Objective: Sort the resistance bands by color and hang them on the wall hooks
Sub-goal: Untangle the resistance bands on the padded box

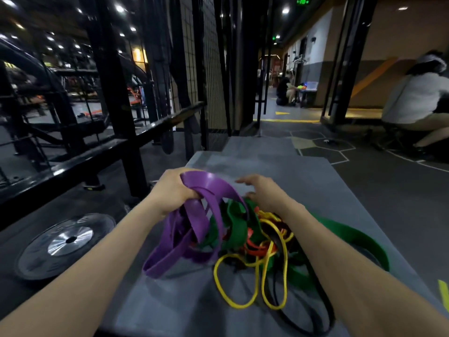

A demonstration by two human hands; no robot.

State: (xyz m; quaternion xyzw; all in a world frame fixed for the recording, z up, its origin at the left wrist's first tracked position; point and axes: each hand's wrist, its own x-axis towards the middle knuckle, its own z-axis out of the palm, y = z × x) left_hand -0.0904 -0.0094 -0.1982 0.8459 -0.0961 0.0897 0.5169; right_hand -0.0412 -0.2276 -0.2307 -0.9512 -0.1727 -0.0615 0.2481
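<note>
Resistance bands in a mixed heap on a grey mat [243, 305], sorting barely under way. The purple bands [194, 220] are gathered into one bunch at the left of the heap, their upper loops lifted clear and their lower loops trailing down onto the mat. The green bands [237, 226], yellow bands [267, 268], orange bands [255, 249] and a thin black band [313, 327] lie tangled together just beside them, unsorted; one broad green loop runs out to the right edge of the mat. By this view, one colour has been separated in part and none has been hung; no wall hooks can be made out, so every hanging step appears to remain.

The left hand [172, 188] grips the purple bunch, fingers curled round several strands at their top. The right hand [261, 190] holds nothing: its fingers are extended and loosely spread above the far side of the heap, close over the green bands; whether the palm touches them cannot be told.

Surroundings: a weight plate [65, 244] flat on the floor left of the mat, a black steel rack [114, 93] beyond it, and a seated person [418, 103] well apart at far right.
</note>
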